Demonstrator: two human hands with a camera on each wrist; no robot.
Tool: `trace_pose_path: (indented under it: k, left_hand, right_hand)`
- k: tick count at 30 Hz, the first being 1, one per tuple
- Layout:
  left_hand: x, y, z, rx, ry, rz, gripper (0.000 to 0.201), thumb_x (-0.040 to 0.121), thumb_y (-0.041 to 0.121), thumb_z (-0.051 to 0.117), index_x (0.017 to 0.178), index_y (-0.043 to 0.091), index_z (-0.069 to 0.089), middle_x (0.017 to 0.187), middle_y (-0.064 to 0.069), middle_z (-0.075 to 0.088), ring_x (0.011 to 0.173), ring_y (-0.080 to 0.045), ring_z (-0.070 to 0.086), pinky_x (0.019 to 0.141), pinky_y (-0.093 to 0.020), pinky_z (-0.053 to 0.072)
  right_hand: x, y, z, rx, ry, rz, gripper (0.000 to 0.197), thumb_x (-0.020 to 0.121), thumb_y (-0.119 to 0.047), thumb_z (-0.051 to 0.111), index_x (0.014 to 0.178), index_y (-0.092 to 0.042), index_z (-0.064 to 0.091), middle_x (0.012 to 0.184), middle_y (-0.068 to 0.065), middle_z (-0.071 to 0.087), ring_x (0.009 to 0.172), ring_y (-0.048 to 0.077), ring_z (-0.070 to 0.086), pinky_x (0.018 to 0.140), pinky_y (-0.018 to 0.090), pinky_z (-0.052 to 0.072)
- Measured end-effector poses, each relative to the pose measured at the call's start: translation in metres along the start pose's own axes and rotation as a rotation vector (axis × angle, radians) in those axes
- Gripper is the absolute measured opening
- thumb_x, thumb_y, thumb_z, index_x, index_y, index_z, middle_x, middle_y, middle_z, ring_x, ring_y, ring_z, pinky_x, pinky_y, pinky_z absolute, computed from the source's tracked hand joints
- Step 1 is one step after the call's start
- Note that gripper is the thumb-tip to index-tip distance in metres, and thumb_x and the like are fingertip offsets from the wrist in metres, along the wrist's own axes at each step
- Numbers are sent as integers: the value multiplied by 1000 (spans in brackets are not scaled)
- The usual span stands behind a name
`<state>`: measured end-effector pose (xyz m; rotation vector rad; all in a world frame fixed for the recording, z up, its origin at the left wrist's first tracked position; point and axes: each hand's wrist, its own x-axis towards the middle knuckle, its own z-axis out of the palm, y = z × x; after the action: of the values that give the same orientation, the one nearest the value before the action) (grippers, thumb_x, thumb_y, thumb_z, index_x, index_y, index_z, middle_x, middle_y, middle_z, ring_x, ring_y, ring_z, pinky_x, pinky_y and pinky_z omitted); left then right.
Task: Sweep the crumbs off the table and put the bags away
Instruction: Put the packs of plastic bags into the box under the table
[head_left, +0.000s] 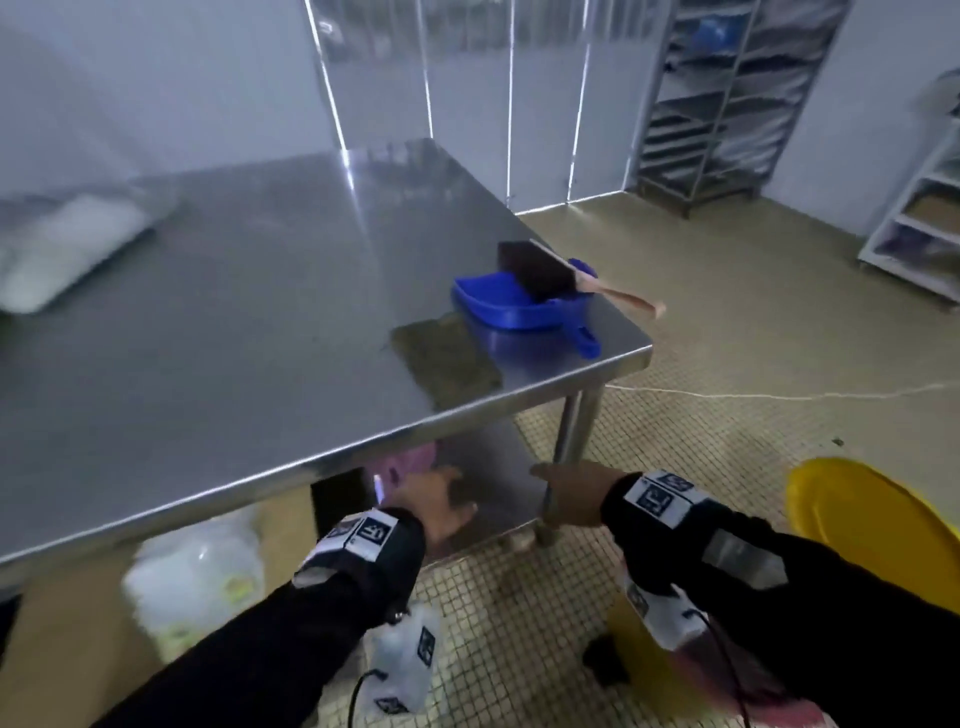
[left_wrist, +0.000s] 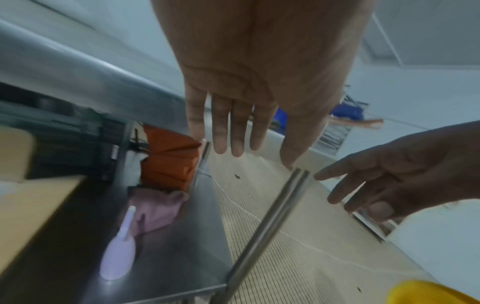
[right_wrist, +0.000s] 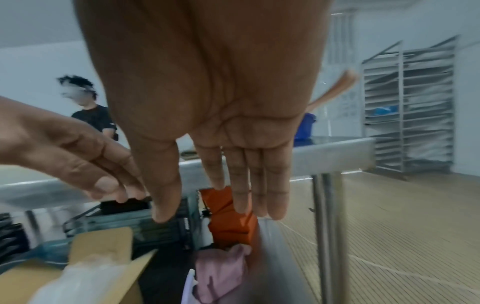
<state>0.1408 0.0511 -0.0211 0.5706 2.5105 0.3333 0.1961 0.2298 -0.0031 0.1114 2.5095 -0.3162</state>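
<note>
Both hands are reaching out low in front of the steel table (head_left: 218, 332), below its front edge and toward the lower shelf. Furthest left on the tabletop, a blurred white bag (head_left: 67, 249) is lying near the far left side. Under the table on that side, a clear plastic bag (head_left: 192, 577) is sitting with a cardboard box (right_wrist: 103, 253); which of them is resting on or in the other cannot be told.

Moving right, the left hand (head_left: 434, 501) is stretching out with its fingers (left_wrist: 221, 127) straight and slightly spread, holding nothing and touching nothing that can be seen. Beyond it on the lower shelf, a pink cloth (left_wrist: 155, 207) is lying beside a pale lilac bottle (left_wrist: 118, 253), with orange packs (left_wrist: 168, 160) stacked behind them.

Next, the right hand (head_left: 574, 493) is also spread flat, fingers (right_wrist: 257, 185) straight and close together, empty, hovering just beside the table leg (head_left: 566, 452); whether it is touching the leg cannot be told.

Up on the tabletop near the right corner, a blue dustpan (head_left: 519, 306) is sitting with a dark-bristled brush (head_left: 540, 270) lying across it, the wooden handle sticking out past the table edge. At the far right, a yellow bin (head_left: 872, 535) is standing on the tiled floor.
</note>
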Motion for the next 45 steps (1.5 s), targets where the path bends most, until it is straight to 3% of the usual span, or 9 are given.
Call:
trace_pose_path:
  k: [3, 6, 10, 16, 22, 31, 39, 45]
  left_hand:
    - [-37, -39, -28, -16, 76, -66, 44, 89, 40, 51, 128, 20, 51, 127, -3, 57, 118, -23, 54, 98, -29, 42]
    - [-72, -84, -54, -71, 158, -132, 40, 92, 36, 50, 130, 22, 50, 118, 2, 58, 114, -14, 53, 91, -23, 39]
    - [-101, -161, -79, -45, 227, -253, 50, 89, 40, 53, 133, 17, 46, 133, -11, 54, 122, -27, 51, 101, -32, 41]
    - [-134, -279, -107, -21, 274, -404, 59, 89, 41, 50, 142, 21, 33, 143, -9, 43, 132, -29, 40, 109, -38, 35]
    - [-159, -373, -131, -70, 318, -538, 60, 90, 40, 51, 142, 16, 33, 145, -12, 41, 133, -30, 38, 108, -40, 34]
    - [-169, -465, -169, -140, 360, -656, 64, 91, 41, 50, 145, 15, 28, 149, -12, 36, 135, -31, 36, 111, -41, 32]
    - [-159, -522, -211, -221, 474, -725, 65, 91, 41, 51, 145, 13, 27, 148, -14, 36, 135, -32, 36, 110, -41, 33]
    - [-139, -564, -246, -271, 578, -688, 67, 91, 43, 50, 145, 11, 26, 151, -14, 32, 136, -32, 34, 111, -38, 31]
  right_hand:
    - [4, -54, -17, -65, 1, -119, 46, 90, -22, 57, 132, -7, 47, 133, 13, 54, 123, 29, 52, 102, 34, 43]
    - [13, -109, -27, -133, 68, -255, 48, 84, -26, 63, 127, -8, 51, 131, 12, 56, 121, 28, 53, 99, 34, 43]
    - [32, -191, -33, -170, 102, -302, 54, 83, -28, 64, 131, -10, 47, 133, 12, 54, 122, 28, 52, 100, 31, 40]
    - [64, -325, -34, -220, 100, -368, 71, 90, -32, 57, 147, -8, 22, 153, 13, 29, 140, 27, 31, 111, 30, 26]
    - [106, -434, -34, -252, 99, -398, 67, 91, -33, 55, 145, -8, 26, 152, 15, 30, 139, 29, 33, 113, 34, 30]
    - [162, -534, -48, -262, 107, -439, 70, 88, -34, 60, 145, -9, 27, 151, 14, 31, 139, 29, 33, 113, 34, 30]
    - [211, -606, -67, -207, 193, -485, 54, 86, -34, 61, 129, -3, 49, 134, 18, 53, 124, 32, 51, 101, 33, 42]
    - [250, -659, -82, 94, 299, -514, 69, 85, -34, 62, 141, -8, 31, 141, 20, 38, 131, 34, 40, 107, 39, 36]
